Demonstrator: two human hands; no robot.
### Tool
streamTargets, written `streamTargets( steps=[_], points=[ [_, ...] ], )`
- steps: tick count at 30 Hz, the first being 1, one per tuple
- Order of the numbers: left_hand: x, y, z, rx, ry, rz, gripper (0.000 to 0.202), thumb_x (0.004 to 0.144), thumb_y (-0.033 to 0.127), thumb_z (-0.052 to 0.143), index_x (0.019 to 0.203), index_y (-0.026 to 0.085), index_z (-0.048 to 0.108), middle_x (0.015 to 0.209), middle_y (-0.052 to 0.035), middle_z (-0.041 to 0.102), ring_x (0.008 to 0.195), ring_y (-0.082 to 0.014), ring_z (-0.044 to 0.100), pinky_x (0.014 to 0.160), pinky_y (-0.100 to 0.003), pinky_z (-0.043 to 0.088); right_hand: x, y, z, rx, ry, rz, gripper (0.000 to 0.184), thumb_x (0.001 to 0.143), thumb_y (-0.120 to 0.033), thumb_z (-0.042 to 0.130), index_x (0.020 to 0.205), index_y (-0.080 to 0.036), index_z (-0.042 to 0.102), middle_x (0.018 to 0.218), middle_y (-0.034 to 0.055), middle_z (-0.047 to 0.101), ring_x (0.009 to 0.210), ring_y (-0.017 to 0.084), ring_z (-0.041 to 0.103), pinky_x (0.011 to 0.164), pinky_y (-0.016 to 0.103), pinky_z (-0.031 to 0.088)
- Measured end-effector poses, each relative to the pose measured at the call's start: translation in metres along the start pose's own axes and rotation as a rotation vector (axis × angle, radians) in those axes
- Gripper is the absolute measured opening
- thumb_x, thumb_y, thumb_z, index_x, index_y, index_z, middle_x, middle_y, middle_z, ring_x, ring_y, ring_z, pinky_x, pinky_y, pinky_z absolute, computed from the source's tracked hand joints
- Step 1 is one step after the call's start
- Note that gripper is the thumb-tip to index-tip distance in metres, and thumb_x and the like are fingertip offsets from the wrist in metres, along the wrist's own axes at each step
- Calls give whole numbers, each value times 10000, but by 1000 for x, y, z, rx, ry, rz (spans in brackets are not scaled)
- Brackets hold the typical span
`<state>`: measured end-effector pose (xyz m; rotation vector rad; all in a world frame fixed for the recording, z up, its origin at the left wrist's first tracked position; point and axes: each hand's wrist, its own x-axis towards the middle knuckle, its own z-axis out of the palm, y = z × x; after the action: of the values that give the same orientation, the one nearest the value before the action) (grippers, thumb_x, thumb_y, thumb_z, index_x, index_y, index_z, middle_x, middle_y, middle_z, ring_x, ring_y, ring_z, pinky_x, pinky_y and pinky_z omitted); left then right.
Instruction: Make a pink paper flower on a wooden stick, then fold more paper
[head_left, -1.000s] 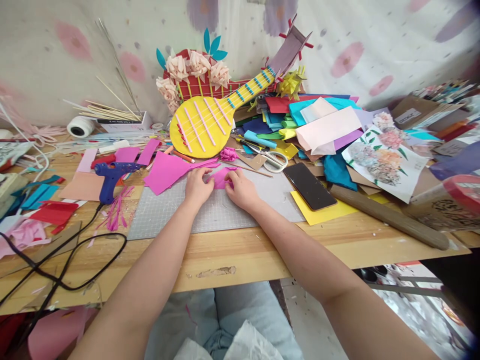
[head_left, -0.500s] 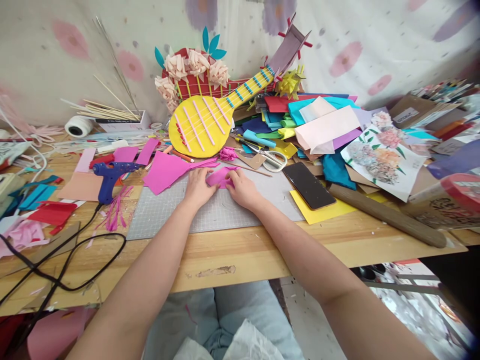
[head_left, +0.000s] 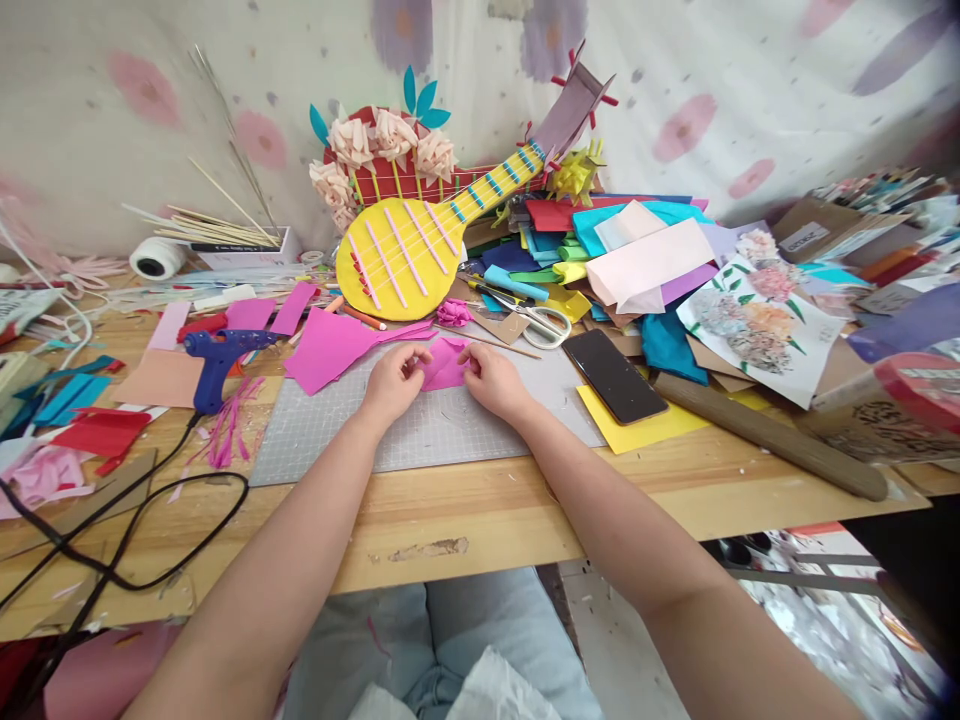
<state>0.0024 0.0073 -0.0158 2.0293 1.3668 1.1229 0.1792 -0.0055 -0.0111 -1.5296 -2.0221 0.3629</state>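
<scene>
Between my hands is a small magenta piece of crepe-like paper (head_left: 445,366), above the grey cutting mat (head_left: 307,430). The fingers of my left hand (head_left: 396,382) are curled and pinched at its left edge. At its right edge, the thumb and fingers of my right hand (head_left: 491,380) are closed on it. A larger magenta sheet (head_left: 326,350) lies just beyond my left hand. Behind the small piece sits a crumpled magenta paper flower (head_left: 454,313).
A yellow paper lute (head_left: 390,255) leans at the back. To the left lies a blue glue gun (head_left: 217,360) with a black cord. Scissors (head_left: 551,327), a phone (head_left: 615,375) and a brown stick (head_left: 772,435) are on the right, near piled coloured paper (head_left: 652,255).
The small magenta piece has been turned and lifted slightly at its top edge. My fingers have curled in more at its two sides. The view has shifted slightly.
</scene>
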Motion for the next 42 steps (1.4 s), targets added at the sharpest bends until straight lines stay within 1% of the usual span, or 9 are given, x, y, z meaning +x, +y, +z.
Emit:
streamTargets(
  steps=[5,9,12,14,17,22,29,36,42],
  points=[
    [-4,5,-7,86,-50,36,191,680,115,433,716,190,605,785,-12,649,781,-148,570,648,-254,439,-3,2,-8,-45,-93,1,211,692,-133,425,784,-197,604,746,3,548,686,127,485,628,241,348],
    [-2,-2,-13,52,26,1,174,707,154,458,779,183,613,855,-32,661,828,-155,591,683,-264,469,-6,2,-8,-32,-110,-83,304,661,-123,452,917,-201,597,825,10,585,788,141,504,707,252,377],
    [0,-11,-14,-52,-1,-45,232,698,129,460,869,175,608,913,-38,662,836,-147,609,749,-285,490,-5,5,-6,17,-88,-120,400,647,-97,449,1023,-180,558,903,28,595,854,143,504,791,268,386],
    [0,-13,-14,-84,-38,-37,277,694,107,458,918,175,607,954,-43,658,851,-143,613,765,-287,496,-4,6,-5,39,-36,-111,382,656,-102,449,1019,-171,549,930,40,593,873,148,504,819,280,386],
    [-2,-7,-10,-36,-53,-9,236,725,143,493,916,188,623,974,-43,658,864,-145,609,777,-291,498,-3,5,-5,65,47,-105,293,688,-128,440,954,-179,552,926,45,584,868,151,503,809,284,395],
    [-8,10,-3,-11,5,-6,175,761,189,514,889,201,632,916,-27,665,782,-132,601,715,-269,492,-5,-2,-3,97,34,-135,296,689,-113,416,946,-187,542,886,28,588,819,140,506,769,269,397],
    [-9,14,4,177,-149,128,156,750,170,551,841,235,660,865,-21,670,941,-192,508,828,-340,449,-2,4,-3,167,18,-48,347,659,-58,371,933,-189,539,827,0,646,792,135,528,747,263,393],
    [-6,8,4,148,-166,84,270,757,151,517,1002,207,617,993,-50,632,1038,-202,478,894,-364,427,-3,0,5,221,-69,-54,323,697,-98,419,987,-198,521,806,-19,662,723,117,546,706,258,400],
    [-3,8,9,182,-131,-21,382,774,197,516,1157,189,522,908,-64,614,988,-215,486,865,-363,425,-3,-7,7,220,-70,68,251,769,-272,511,1010,-202,507,794,-13,642,697,117,557,644,249,400]
  ],
)
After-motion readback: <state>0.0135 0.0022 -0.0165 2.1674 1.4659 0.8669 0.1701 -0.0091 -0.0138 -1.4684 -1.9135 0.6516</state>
